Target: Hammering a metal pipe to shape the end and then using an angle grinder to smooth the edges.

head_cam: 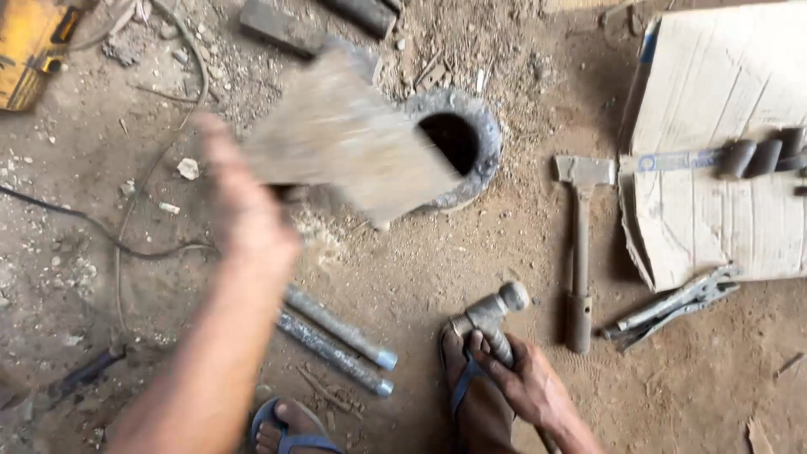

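Head view looks straight down at the dirt floor [420, 277] where you squat in blue sandals. Your left hand [244, 210] is raised and blurred, and it grips one end of a flat, weathered grey wooden board [353, 147]; the board slants across the frame so that its far end overlaps the rim of the round grey concrete ring with a dark hole [458, 143] set into the ground. The blur hides your fingers, so how tightly they wrap the board cannot be told, but the board is plainly carried by that hand alone.

Your right hand [525, 382] is low, closed around the handle of a grey ball-peen hammer [492, 315]. Its head rests just above your right foot [475, 387], likely parked there so it stays ready while the other hand works the board.

Two grey metal rods [336, 336] lie side by side between your feet and the board. A second, flat-headed hammer with a long rusty handle [580, 252] lies to the right of the ring, and locking pliers [672, 307] rest near a sheet of torn brown cardboard [714, 126] that keeps a dark twisted auger bit [756, 155] off the dirt. A yellow tool body [29, 46] sits at the top left corner.
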